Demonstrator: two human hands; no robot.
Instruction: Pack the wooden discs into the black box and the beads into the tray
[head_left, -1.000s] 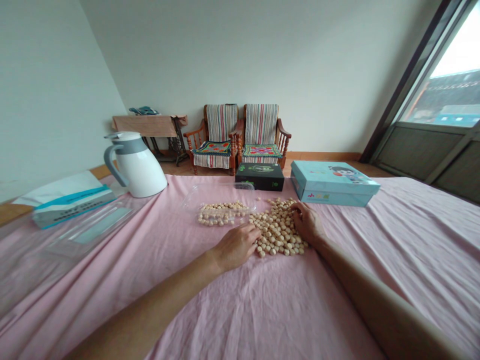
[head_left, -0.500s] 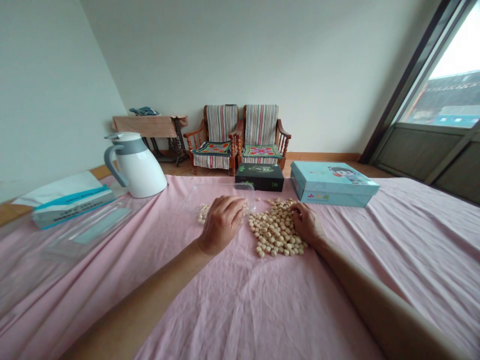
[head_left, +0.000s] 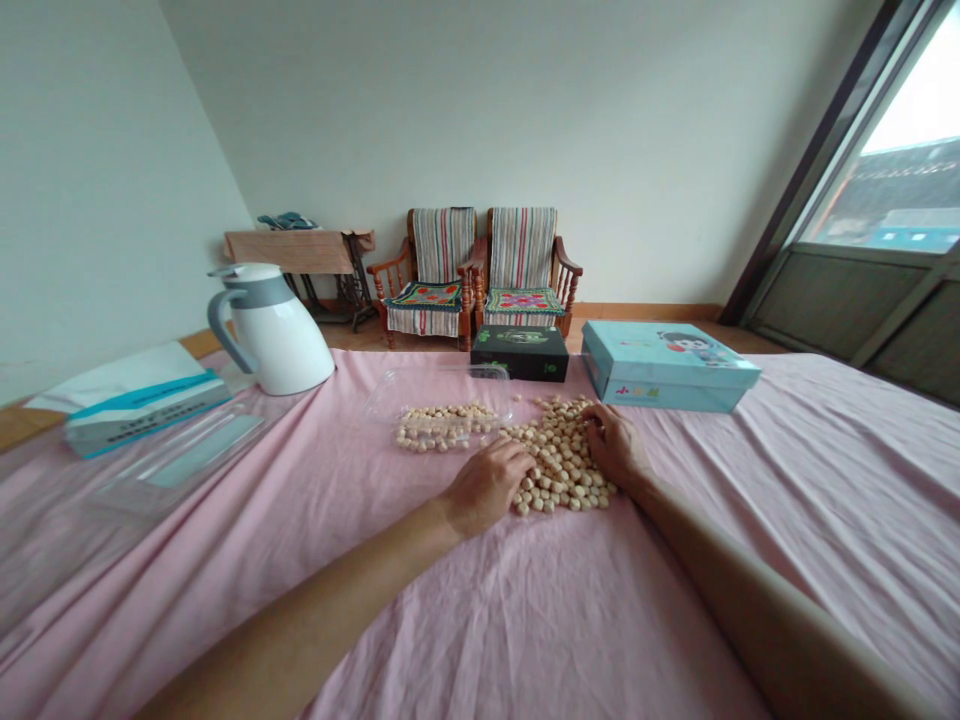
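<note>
A spread pile of small, round, beige nut-like pieces lies on the pink cloth in front of me. At its left edge is my left hand, palm down, its curled fingers touching the pieces and the fingertips hidden among them. My right hand rests against the right edge of the pile with its fingers bent inward; whatever they hold is hidden. Just beyond my left hand stands a clear plastic container, its hinged lid raised at the back. More of the same pieces cover its bottom.
Behind the pile are a black box and a light blue box. To the left stand a white and grey jug, a tissue pack and a clear plastic tray. Two armchairs are beyond the table.
My left hand has moved from over the clear container toward me and right, down to the pile. The container's pieces are now uncovered. My right hand has stayed in place.
</note>
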